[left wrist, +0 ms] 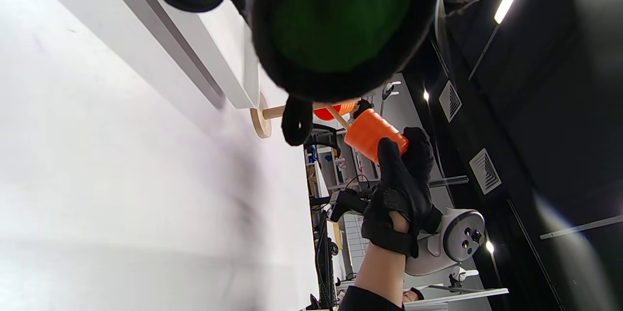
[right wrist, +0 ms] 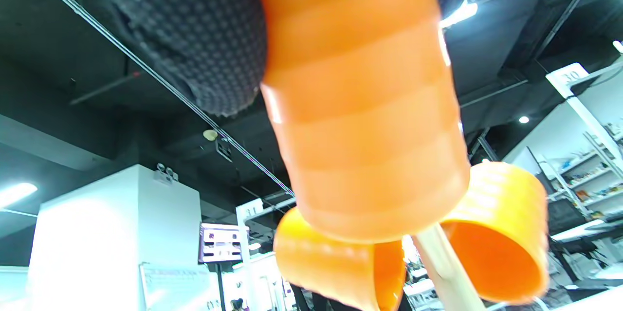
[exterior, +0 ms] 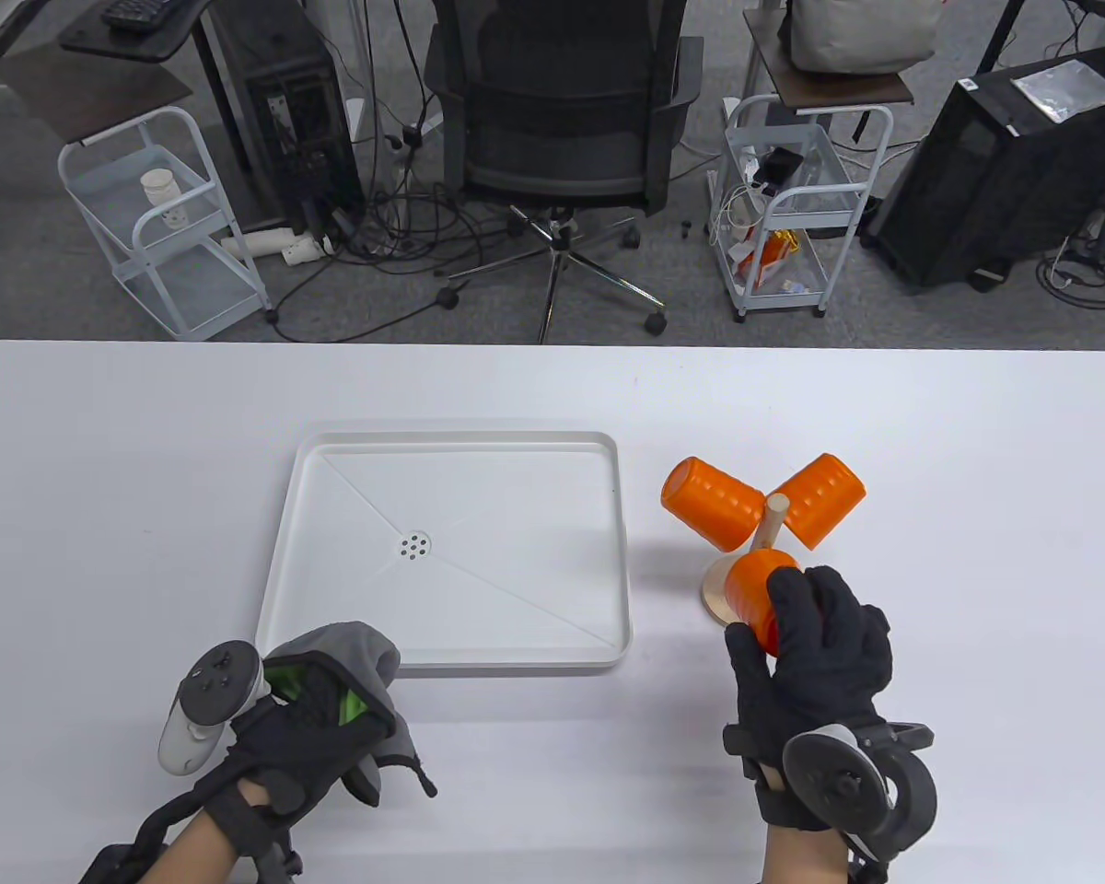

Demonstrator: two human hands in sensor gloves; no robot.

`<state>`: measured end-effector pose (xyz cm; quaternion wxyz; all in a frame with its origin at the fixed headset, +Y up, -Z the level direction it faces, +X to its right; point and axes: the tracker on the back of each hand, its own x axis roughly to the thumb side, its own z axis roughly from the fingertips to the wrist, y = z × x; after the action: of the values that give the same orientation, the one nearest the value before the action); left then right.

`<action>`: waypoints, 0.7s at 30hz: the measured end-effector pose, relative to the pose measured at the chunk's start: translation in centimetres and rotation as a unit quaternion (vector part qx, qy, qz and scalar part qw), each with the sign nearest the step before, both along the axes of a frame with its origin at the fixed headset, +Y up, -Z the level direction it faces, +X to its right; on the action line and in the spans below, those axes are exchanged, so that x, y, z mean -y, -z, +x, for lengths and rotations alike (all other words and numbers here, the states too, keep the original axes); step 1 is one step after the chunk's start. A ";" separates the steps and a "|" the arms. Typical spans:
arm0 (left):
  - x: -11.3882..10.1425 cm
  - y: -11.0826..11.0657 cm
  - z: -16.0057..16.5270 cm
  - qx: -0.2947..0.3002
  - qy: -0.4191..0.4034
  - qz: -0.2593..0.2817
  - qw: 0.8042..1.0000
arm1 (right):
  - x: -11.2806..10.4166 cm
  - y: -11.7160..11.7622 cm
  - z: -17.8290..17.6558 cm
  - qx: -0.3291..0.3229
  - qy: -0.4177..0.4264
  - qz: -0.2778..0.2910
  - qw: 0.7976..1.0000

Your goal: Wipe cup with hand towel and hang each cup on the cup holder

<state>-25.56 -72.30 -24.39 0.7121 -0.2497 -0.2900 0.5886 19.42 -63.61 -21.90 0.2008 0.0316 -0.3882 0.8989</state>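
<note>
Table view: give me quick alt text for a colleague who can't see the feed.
The right hand grips an orange cup at the wooden cup holder, where two more orange cups already hang. The left hand holds a grey hand towel at the near edge of an empty white tray on the white table.

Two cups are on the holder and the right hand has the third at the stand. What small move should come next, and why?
Probably ease the orange cup further onto its peg and then let go. The right hand grips it right at the cup holder, where two other cups already hang, and the tray is empty.
</note>
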 end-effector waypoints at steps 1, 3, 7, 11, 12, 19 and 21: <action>0.0 0.0 0.0 0.000 0.000 0.000 1.000 | 0.3 0.3 0.1 0.003 0.000 -0.009 1.000; 0.0 0.0 0.0 0.002 -0.001 0.000 1.000 | 1.0 0.8 0.2 0.009 0.006 -0.020 1.000; 0.1 0.0 0.0 0.002 0.001 0.001 1.000 | 2.1 1.7 0.4 0.022 0.010 -0.043 0.999; 0.1 0.0 0.0 0.001 0.001 -0.001 1.000 | 3.1 2.5 0.4 0.026 0.012 -0.059 0.998; 0.1 0.0 0.0 0.001 0.001 -0.002 1.000 | 3.3 2.6 0.4 0.027 0.012 -0.061 0.998; 0.1 0.0 0.1 0.001 0.005 -0.003 1.000 | 4.2 3.4 0.3 0.030 0.008 -0.068 0.997; 0.1 0.0 0.1 0.001 0.005 -0.004 1.000 | 4.3 3.5 0.4 0.031 0.008 -0.069 0.997</action>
<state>-25.49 -72.44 -24.41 0.7139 -0.2541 -0.2870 0.5860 19.77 -67.93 -25.41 0.1976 -0.0134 -0.3315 0.9224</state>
